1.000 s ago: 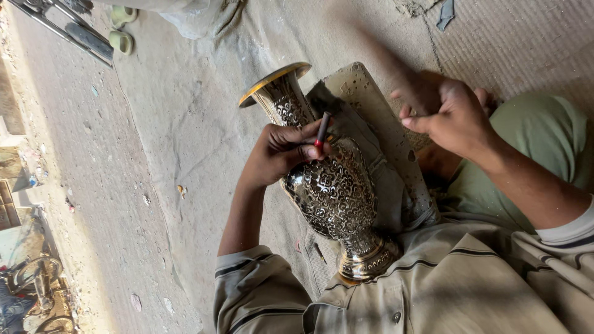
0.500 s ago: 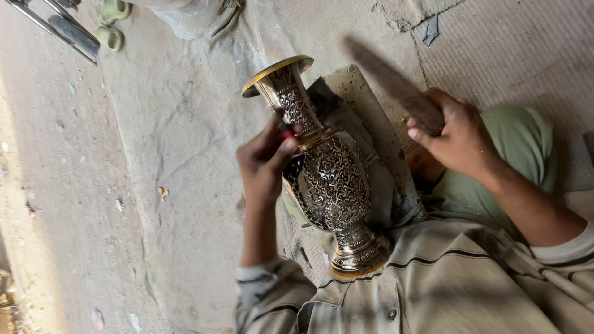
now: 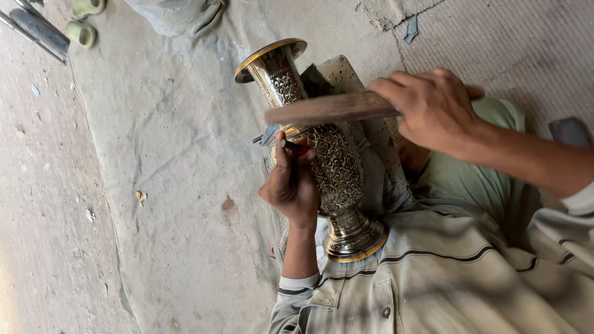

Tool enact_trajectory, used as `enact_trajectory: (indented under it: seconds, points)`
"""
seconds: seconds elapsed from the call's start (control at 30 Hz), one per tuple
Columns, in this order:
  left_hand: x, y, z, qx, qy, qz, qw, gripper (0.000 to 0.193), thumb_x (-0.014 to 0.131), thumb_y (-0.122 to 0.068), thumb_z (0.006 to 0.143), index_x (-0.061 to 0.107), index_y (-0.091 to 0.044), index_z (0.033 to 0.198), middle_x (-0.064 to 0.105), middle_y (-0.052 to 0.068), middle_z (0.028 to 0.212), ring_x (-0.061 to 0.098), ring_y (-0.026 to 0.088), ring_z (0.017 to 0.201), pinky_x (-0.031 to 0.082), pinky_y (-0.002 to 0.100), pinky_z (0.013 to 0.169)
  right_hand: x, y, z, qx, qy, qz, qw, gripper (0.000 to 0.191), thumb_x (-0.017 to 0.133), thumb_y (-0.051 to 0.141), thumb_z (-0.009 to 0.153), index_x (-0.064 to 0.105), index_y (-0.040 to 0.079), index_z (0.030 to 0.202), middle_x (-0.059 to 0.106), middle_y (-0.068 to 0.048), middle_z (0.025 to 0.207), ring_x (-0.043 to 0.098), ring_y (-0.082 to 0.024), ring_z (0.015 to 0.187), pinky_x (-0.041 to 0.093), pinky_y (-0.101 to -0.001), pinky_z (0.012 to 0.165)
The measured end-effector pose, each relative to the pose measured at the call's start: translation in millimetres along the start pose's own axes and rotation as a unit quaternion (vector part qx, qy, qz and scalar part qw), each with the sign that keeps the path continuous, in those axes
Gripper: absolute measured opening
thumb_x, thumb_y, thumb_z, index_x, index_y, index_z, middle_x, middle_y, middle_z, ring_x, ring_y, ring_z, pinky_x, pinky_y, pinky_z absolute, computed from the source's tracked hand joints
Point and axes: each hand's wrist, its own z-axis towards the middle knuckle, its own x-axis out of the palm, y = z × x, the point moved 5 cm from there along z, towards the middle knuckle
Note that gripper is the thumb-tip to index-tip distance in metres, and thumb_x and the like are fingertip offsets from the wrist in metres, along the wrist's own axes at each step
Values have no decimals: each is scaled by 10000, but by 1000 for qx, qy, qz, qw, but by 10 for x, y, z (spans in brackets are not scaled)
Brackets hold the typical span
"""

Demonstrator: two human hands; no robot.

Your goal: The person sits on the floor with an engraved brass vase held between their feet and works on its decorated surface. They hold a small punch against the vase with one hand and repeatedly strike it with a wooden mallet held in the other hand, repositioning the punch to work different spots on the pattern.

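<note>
Two hands at engraved metal vase (image 3: 337,173): thin chisel (image 3: 286,143) pinched by left hand (image 3: 291,185) against vase belly; wooden stick (image 3: 328,108) gripped by right hand (image 3: 433,108) above vase neck.

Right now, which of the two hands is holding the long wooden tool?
The right hand: it grips the wooden mallet above the engraved metal vase. The left hand instead pinches a thin chisel against the vase.

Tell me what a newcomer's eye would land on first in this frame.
First, the tall engraved silver-and-gold metal vase lying tilted at the centre across the person's lap. The left hand presses a thin red-tipped tool against its side, while the right hand holds a brown wooden stick above the vase's neck.
</note>
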Motion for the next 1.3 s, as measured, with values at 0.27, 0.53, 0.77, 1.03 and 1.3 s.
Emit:
enact_trajectory:
  seconds: [0.27, 0.53, 0.77, 1.03, 1.3]
  points:
    - [-26, 46, 21, 13, -32, 9, 999, 545, 582, 223, 991, 584, -43, 1467, 726, 46, 974, 730, 118, 961, 670, 301, 872, -538, 279, 663, -116, 2, -107, 987, 338, 654, 42, 944, 670, 176, 1254, 668, -10, 701, 602, -154, 448, 494, -351, 438]
    - [-54, -14, 15, 25, -32, 83, 996, 606, 631, 195, 953, 553, -81, 1487, 785, 99, 1043, 737, 107, 934, 622, 310, 938, -1068, 739, 907, -133, -25, -16, 991, 404, 667, 54, 801, 695, 201, 1176, 683, -43, 697, 654, -204, 564, 501, -426, 616]
    - [-57, 4, 23, 3, -30, 86, 996, 584, 657, 185, 942, 589, -81, 1458, 786, 88, 1015, 738, 107, 961, 628, 290, 916, -1122, 745, 880, -118, -47, 49, 991, 499, 669, 6, 740, 724, 182, 1204, 728, -44, 809, 678, -214, 628, 491, -395, 593]
    - [-45, -4, 15, -10, -42, 55, 998, 537, 649, 203, 936, 612, -26, 1421, 779, 93, 1018, 711, 95, 918, 616, 278, 875, -1046, 821, 844, -165, -40, -84, 982, 252, 712, 68, 838, 718, 219, 1041, 700, -19, 716, 671, -195, 588, 500, -442, 668]
    - [-42, -5, 24, 1, -26, 43, 999, 440, 648, 217, 955, 679, -25, 1322, 782, 105, 1029, 730, 102, 937, 636, 286, 884, -980, 822, 834, -163, -29, 3, 986, 169, 693, 24, 910, 712, 180, 971, 672, -32, 637, 622, -196, 525, 473, -502, 693]
